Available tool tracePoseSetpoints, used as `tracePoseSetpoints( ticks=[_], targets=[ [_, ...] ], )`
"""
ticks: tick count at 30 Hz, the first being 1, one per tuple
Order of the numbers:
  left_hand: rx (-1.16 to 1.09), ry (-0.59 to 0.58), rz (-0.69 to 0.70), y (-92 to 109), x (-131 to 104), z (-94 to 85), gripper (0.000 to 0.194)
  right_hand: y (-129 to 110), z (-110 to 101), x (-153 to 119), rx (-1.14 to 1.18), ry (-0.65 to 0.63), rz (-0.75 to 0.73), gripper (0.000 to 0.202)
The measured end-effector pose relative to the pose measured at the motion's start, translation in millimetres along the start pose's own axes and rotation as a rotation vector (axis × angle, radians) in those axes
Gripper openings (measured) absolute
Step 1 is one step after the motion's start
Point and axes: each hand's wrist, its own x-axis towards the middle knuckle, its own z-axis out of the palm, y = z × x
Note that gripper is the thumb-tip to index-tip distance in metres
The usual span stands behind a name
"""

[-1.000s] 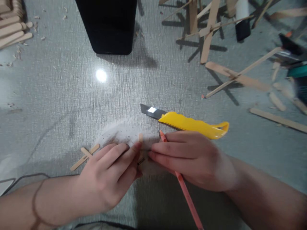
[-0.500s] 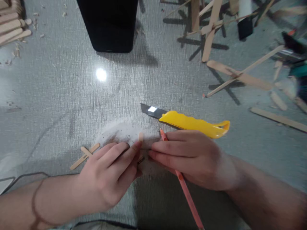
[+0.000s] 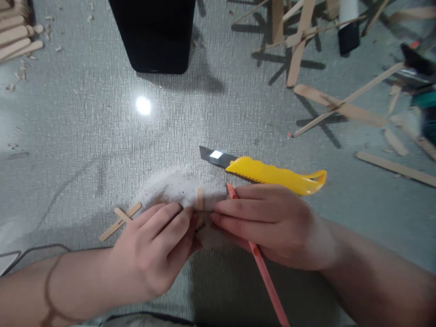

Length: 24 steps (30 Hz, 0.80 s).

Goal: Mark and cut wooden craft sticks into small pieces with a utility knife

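Note:
In the head view my left hand (image 3: 156,247) is closed, its fingertips pinching one end of a thin crosspiece that runs between both hands. A short wooden craft stick (image 3: 200,198) stands up across that piece, its lower part partly hidden. My right hand (image 3: 272,222) is closed around a pink-red pencil (image 3: 267,279), tip pointing away from me, and its fingertips also meet the crosspiece's right end. Just beyond the right hand lies a yellow utility knife (image 3: 269,171) with its blade out. Beside my left wrist rests a small cross of craft sticks (image 3: 122,220).
A black object (image 3: 160,41) stands at the top. Stacked craft sticks (image 3: 15,38) lie at the far left amid shavings. Crossed stick assemblies (image 3: 340,106) and a loose stick (image 3: 395,168) occupy the right. White powdery dust (image 3: 170,184) covers the table near my hands.
My left fingertips have shifted slightly down and left, so more of the upright short craft stick and the crosspiece shows. My right hand, the pencil and the knife stay nearly still.

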Motion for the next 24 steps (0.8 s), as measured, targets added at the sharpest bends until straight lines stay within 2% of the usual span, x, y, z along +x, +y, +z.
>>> tracePoseSetpoints(
  ticks=[3,7,11,13,16,17,24],
  targets=[
    [-0.016,0.013,0.002,0,-3,3.4,0.02,-7,-4,0,0.077,0.09,0.079,0.009],
    [-0.046,0.039,-0.051,1,-5,7.2,0.021,-18,-11,3,0.246,0.084,0.225,0.036],
    [-0.065,0.047,-0.075,1,-3,6.3,0.019,-19,-6,9,0.426,0.169,0.305,0.045],
    [-0.057,0.053,-0.063,1,-2,4.9,0.018,-18,-2,12,0.449,0.167,0.334,0.039],
    [-0.01,0.059,-0.031,1,-1,2.9,0.017,-17,2,15,0.371,0.149,0.338,0.01],
    [0.005,0.058,-0.02,1,-1,2.4,0.017,-18,3,16,0.337,0.158,0.34,0.008],
    [0.037,0.037,-0.02,3,-4,2.1,0.018,-20,7,19,0.277,0.254,0.407,0.022]
  ],
)
